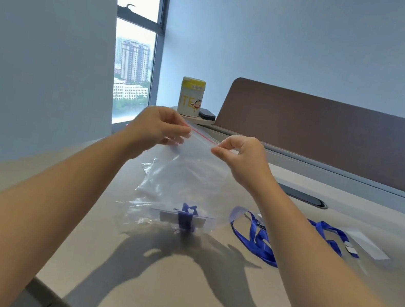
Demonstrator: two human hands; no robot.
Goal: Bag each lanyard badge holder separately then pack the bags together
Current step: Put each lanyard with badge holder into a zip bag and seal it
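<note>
pale blue walls and a tall corner window looking out on tower blocks stand behind a light bench (173,283) with a brown divider panel (334,133) along its far edge.

a clear zip bag (186,177) hangs above the middle of the bench, held up by its mouth. the mouth, with a thin red line along the seal (200,134), runs left to right and tilts slightly down toward the right; the bag's long axis hangs downward. low inside it sits a lanyard badge holder (184,219), the clear card sleeve lying crosswise, left to right, with blue strap bunched at its middle. crumpled clear plastic also shows in the bag's left side; what it is cannot be told.

the left hand (158,129) pinches the left end of the mouth, fingers (181,130) curled on the strip. the right hand (244,158) pinches the right end between thumb and forefinger, the other fingers curled in.

on the bench toward its right edge, a second blue lanyard (262,238) lies in loose loops, with a flat clear sleeve (366,243) just beyond it.

at the far left corner stands a white canister (191,97) with a yellow lid; yellow letters "te" and a cartoon figure can be read on its side, and the lid's label is too small to read. a small dark object (207,114) lies just beside it. a dark cable slot (304,197) sits in the benchtop near the divider.
</note>
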